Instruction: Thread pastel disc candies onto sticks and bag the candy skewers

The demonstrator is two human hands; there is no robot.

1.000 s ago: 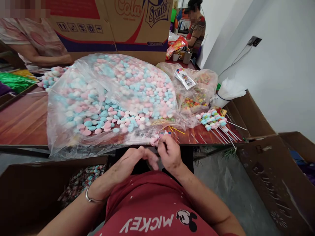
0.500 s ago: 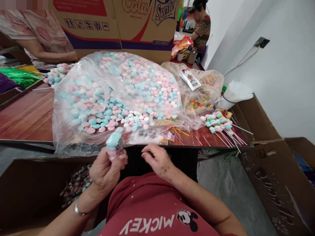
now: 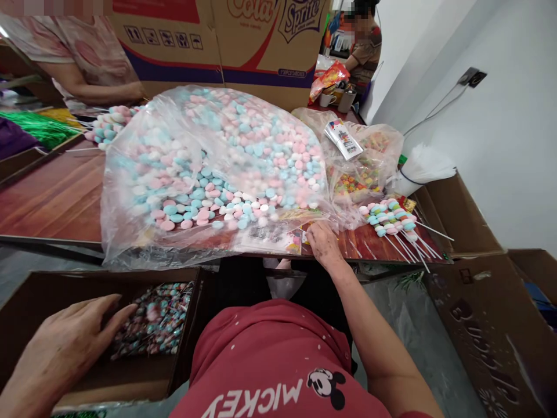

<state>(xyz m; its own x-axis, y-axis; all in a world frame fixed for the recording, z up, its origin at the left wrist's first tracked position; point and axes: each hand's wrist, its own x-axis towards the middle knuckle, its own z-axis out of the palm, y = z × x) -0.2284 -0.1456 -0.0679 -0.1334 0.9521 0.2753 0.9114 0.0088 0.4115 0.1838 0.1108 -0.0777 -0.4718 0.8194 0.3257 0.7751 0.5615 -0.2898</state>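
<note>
My left hand (image 3: 72,337) is over the open cardboard box (image 3: 130,380) at lower left, thumb and fingers apart, holding nothing. Inside the box lies a heap of wrapped marshmallow skewers (image 3: 167,325); a blurred pinkish piece (image 3: 153,312) shows just off my fingertips. My right hand (image 3: 323,242) rests at the table's front edge with fingers curled and pinched, at the spot of the yellow twist ties. Whatever is between those fingertips is hidden. Left of it lie flat printed clear bags (image 3: 267,241). Behind them spreads a big clear bag of pink, blue and white marshmallows (image 3: 243,145).
Marshmallow skewers (image 3: 389,219) on white sticks lie at the table's right end, near a bundle of white sticks (image 3: 424,165). A bag of colourful candy (image 3: 357,180) holds a stack of printed sachets (image 3: 343,139) on top. A large carton (image 3: 256,58) stands behind; two people work beyond.
My left hand has let go of the wrapped marshmallow skewer and moved down left over the box. My right hand has reached forward and right onto the table, beside the printed bags.
</note>
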